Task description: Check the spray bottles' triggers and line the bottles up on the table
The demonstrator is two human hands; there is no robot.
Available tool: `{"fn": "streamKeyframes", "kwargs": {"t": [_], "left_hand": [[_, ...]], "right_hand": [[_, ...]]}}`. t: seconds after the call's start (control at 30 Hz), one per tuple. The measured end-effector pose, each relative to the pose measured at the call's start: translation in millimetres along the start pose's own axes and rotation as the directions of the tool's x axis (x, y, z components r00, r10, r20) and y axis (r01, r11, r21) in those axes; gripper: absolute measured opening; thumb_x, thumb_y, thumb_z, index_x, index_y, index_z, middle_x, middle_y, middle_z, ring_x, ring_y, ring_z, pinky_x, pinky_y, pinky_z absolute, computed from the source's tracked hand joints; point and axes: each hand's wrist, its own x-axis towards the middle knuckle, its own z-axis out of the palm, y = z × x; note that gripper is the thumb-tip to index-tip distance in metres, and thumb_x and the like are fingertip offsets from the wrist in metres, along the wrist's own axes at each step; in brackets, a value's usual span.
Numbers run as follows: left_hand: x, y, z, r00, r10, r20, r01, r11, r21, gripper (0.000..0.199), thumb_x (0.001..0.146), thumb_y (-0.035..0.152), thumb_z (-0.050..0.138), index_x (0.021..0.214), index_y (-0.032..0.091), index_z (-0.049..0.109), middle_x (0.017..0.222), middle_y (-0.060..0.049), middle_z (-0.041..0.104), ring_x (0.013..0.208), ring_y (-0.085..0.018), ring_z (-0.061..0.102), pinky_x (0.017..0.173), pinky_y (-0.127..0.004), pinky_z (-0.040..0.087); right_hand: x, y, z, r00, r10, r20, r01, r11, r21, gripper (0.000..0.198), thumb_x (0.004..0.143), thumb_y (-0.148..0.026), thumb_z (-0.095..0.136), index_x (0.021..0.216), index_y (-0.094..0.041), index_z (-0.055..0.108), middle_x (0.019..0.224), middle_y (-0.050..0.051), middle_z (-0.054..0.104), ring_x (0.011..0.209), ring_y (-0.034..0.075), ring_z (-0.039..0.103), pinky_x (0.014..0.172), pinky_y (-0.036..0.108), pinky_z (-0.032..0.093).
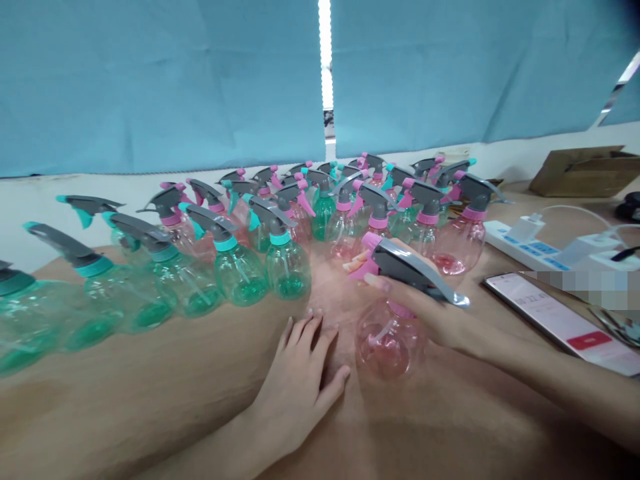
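Observation:
My right hand (425, 303) is wrapped round the neck and grey-and-pink trigger head of a pink spray bottle (387, 343), which stands upright on the table (210, 400). Its see-through round body shows below my fingers. To the left, my left hand (297, 373) lies on the table with fingers stretched out, holding nothing. Just beyond it stand a green spray bottle (289, 270) and others like it, in a row running to the left edge. Behind my right hand is another pink spray bottle (457, 240).
Several more pink and green spray bottles crowd the back of the table. At the right lie a phone (560, 320) with a timer on its screen, a white power strip (523, 243) with plugs and cables, and a cardboard box (583, 173). A blue curtain (165, 80) hangs behind.

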Motion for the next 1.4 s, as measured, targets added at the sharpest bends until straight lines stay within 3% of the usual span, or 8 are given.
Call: {"fn": "streamKeyframes", "kwargs": {"t": [0.23, 0.53, 1.4], "left_hand": [[0.3, 0.9, -1.0, 1.0, -0.01, 0.025, 0.01, 1.0, 0.007, 0.042, 0.093, 0.038, 0.051, 0.128, 0.015, 0.051, 0.139, -0.015, 0.047, 0.13, -0.032, 0.039, 0.107, -0.056, 0.029], [-0.2, 0.4, -0.5, 1.0, 0.001, 0.001, -0.001, 1.0, 0.001, 0.041, 0.093, 0.038, 0.051, 0.127, 0.016, 0.051, 0.136, -0.015, 0.049, 0.128, -0.033, 0.041, 0.105, -0.057, 0.031], [-0.1, 0.6, -0.3, 1.0, -0.001, -0.004, 0.001, 1.0, -0.003, 0.041, 0.093, 0.038, 0.051, 0.127, 0.017, 0.05, 0.137, -0.015, 0.049, 0.129, -0.032, 0.04, 0.105, -0.056, 0.031]], "right_hand": [[-0.4, 0.8, 0.3, 0.999, -0.022, -0.026, 0.021, 1.0, -0.015, 0.02, 0.083, -0.039, 0.06, 0.074, -0.026, 0.047, 0.067, -0.003, 0.049, 0.062, 0.017, 0.049, 0.056, 0.031, 0.04], [-0.5, 2.0, -0.2, 1.0, -0.025, -0.013, 0.025, 1.0, -0.01, 0.015, 0.083, -0.027, 0.058, 0.077, -0.025, 0.045, 0.069, -0.003, 0.045, 0.062, 0.015, 0.042, 0.058, 0.03, 0.036], [0.0, 8.2, 0.3, 0.998, -0.061, -0.008, 0.062, 0.998, 0.026, 0.015, 0.082, -0.024, 0.061, 0.081, -0.024, 0.046, 0.071, -0.004, 0.045, 0.064, 0.013, 0.04, 0.06, 0.028, 0.035]]}}
